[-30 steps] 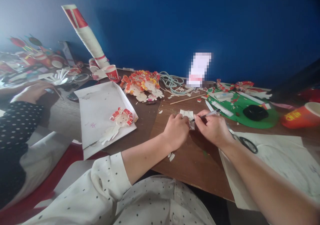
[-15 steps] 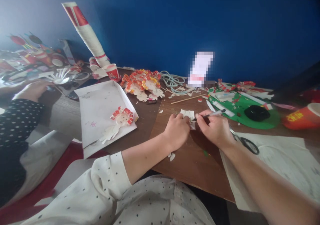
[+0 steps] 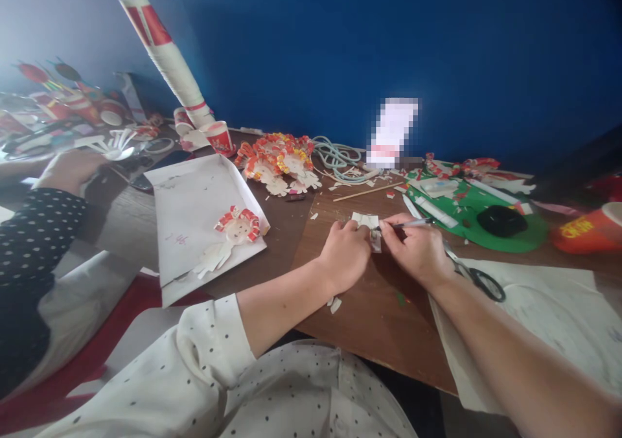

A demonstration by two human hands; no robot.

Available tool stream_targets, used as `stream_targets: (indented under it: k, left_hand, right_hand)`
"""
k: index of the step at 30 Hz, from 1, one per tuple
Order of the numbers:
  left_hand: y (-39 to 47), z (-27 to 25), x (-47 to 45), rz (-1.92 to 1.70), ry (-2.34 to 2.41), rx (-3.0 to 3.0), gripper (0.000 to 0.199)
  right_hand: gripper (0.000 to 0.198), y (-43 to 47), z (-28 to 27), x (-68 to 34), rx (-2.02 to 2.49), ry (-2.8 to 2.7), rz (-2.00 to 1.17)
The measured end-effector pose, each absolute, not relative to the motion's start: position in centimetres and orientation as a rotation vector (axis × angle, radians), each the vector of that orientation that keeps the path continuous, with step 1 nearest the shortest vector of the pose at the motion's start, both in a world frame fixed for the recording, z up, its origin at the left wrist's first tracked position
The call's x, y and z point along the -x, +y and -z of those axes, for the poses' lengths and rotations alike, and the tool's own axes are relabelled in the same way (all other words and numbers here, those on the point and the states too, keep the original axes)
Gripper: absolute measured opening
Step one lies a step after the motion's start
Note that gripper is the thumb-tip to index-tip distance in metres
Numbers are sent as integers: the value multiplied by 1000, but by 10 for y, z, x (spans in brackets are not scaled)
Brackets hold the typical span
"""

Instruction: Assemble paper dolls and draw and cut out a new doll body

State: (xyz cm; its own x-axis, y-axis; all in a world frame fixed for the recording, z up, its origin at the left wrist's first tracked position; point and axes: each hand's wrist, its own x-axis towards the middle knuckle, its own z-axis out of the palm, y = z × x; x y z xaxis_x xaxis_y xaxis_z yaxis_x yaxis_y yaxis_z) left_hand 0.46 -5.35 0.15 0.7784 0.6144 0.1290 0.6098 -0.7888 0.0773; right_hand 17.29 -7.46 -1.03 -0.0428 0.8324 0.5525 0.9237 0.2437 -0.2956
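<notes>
Right hand [image 3: 418, 251]: fingers wrapped around a pen [image 3: 414, 223], tip at the small pale paper [image 3: 365, 220] on the brown tabletop [image 3: 383, 331], between both hands. Left hand [image 3: 346, 256]: fingers curled over the paper; pinching or pressing, cannot tell. Scissors [image 3: 475, 273] lie beside the right wrist.
</notes>
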Motion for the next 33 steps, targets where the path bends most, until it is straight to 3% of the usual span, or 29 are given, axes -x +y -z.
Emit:
stream_targets:
  k: [27,33]
  left_hand:
    - [-60,-1,-9,-220,1178,-2953,31]
    - [-59,-6,-10,111,1160,-2822,46]
  right_hand:
    - [22,-81,1,-169,1598,-1833,167]
    - [21,-80,-1,-165,1594,-1690,-17]
